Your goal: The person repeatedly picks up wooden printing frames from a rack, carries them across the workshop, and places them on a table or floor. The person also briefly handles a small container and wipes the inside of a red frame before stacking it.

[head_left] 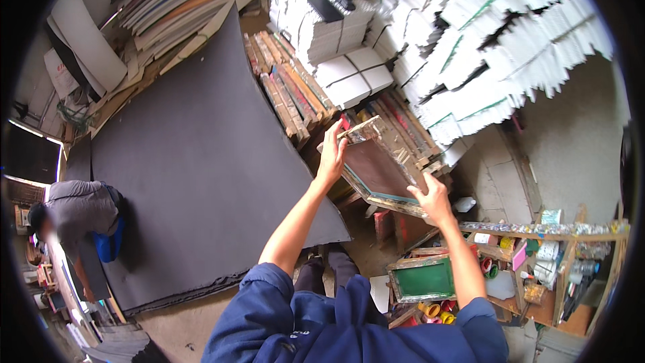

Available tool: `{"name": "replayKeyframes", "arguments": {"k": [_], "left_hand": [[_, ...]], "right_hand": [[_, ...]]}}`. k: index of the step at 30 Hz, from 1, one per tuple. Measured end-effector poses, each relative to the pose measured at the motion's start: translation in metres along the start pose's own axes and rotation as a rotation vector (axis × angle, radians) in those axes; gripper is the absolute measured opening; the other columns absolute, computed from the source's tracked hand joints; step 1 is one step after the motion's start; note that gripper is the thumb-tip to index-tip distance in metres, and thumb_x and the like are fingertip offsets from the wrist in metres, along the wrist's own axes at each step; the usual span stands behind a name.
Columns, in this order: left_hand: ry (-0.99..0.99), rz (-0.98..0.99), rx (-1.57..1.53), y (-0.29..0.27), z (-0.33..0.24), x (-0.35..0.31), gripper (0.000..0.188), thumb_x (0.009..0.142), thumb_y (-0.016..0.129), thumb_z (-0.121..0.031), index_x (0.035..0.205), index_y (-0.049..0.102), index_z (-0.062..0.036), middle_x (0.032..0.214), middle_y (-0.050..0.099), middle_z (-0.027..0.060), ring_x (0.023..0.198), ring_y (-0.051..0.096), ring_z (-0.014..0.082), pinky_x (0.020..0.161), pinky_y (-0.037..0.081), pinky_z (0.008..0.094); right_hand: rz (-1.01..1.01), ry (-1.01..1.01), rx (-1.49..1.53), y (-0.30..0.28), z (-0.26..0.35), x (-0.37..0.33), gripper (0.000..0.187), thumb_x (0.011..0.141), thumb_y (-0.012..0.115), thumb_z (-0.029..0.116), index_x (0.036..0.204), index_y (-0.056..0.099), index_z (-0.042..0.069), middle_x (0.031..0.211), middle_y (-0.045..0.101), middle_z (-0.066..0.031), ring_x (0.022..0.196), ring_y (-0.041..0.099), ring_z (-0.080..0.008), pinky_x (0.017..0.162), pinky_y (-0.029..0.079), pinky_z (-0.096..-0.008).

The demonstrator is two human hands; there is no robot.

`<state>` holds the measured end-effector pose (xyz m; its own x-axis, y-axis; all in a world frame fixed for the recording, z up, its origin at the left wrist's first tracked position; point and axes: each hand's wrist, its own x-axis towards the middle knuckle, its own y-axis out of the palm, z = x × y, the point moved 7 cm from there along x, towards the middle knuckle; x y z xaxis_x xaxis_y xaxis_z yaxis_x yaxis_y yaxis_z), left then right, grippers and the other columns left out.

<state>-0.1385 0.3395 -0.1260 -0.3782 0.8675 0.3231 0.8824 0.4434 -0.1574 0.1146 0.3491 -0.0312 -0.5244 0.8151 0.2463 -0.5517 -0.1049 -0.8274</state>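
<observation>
A wooden-edged screen printing frame (379, 165) with a brownish mesh is held up in front of me, tilted. Its wood is worn and smeared with paint, and a strip of light blue-green runs along the inside edge. My left hand (331, 153) grips the left side of the frame, fingers over the far edge. Around the lower right corner my right hand (433, 198) is closed, with the thumb along the wood. Just beyond the frame, several more wooden frames (295, 87) are stored upright, packed side by side.
Large black sheets (201, 161) lie stacked to my left. Tied white bundles (349, 77) rise at the back. Below right are a green-mesh frame (423, 279) and a wooden shelf (537, 232) with pots and bottles. A person (84, 208) bends over at far left.
</observation>
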Motion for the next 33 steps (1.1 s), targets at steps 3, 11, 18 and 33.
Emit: {"name": "replayKeyframes", "arguments": {"k": [3,11,18,33], "left_hand": [[0.103,0.260,-0.164,0.004,-0.054,0.017,0.065,0.085,0.041,-0.051,0.129,0.032,-0.0038,0.125,0.043,0.0137,0.119,0.036,0.0261,0.100,0.025,0.0369],[0.089,0.256,-0.185,0.047,-0.133,0.013,0.028,0.085,0.053,-0.030,0.093,0.052,-0.0030,0.074,0.054,0.0056,0.072,0.049,0.0121,0.067,0.040,0.0255],[0.065,0.138,-0.175,0.090,-0.195,-0.021,0.028,0.085,0.053,-0.032,0.085,0.053,-0.0036,0.064,0.049,-0.0002,0.061,0.041,0.0083,0.057,0.037,0.0239],[-0.099,0.103,-0.307,0.178,-0.257,-0.118,0.040,0.086,0.045,-0.048,0.077,0.051,-0.0096,0.064,0.040,-0.0041,0.061,0.037,0.0066,0.058,0.033,0.0235]], "right_hand": [[0.075,0.015,0.037,-0.063,0.016,0.001,0.039,0.073,0.068,0.025,0.086,0.050,-0.007,0.078,0.056,-0.0241,0.074,0.055,-0.0390,0.063,0.044,-0.0379],[0.132,0.180,0.011,-0.215,0.039,-0.034,0.047,0.072,0.067,0.036,0.095,0.054,-0.004,0.074,0.059,-0.0151,0.067,0.053,-0.0189,0.064,0.043,-0.0315],[-0.217,-0.012,-0.253,-0.295,0.037,-0.081,0.047,0.075,0.063,0.038,0.100,0.053,0.001,0.084,0.061,-0.0161,0.070,0.058,-0.0289,0.066,0.046,-0.0339],[-0.655,0.485,0.234,-0.283,-0.127,-0.320,0.060,0.084,0.053,0.038,0.124,0.033,-0.003,0.119,0.041,-0.0217,0.111,0.042,-0.0301,0.094,0.033,-0.0364]]}}
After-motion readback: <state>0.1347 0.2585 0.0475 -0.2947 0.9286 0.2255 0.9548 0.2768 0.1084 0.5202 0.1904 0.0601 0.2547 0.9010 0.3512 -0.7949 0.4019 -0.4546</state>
